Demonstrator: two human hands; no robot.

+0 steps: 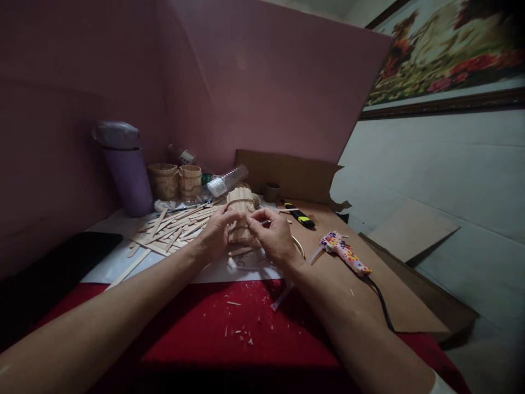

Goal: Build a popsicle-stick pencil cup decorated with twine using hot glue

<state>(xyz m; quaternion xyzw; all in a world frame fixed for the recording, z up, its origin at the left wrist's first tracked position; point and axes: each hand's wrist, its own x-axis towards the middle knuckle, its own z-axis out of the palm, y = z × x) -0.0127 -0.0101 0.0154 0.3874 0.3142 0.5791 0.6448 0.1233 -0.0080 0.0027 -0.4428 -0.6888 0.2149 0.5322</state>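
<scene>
A small round holder made of upright wooden craft sticks point(240, 205) stands on white paper in the middle of the table. My left hand point(216, 234) curls around its left side with fingers closed on it. My right hand point(275, 236) pinches at the holder's right side, thumb and forefinger pressed together near a band around the sticks. Both hands touch the holder. Its lower half is hidden behind my fingers.
A heap of loose craft sticks point(172, 230) lies left. Behind stand a purple flask point(128, 178), two finished stick holders point(176, 180) and a plastic bottle point(225, 181). A yellow-black cutter point(301, 216) and a patterned glue gun point(345, 253) lie on cardboard at right. A dark phone point(61, 262) lies far left.
</scene>
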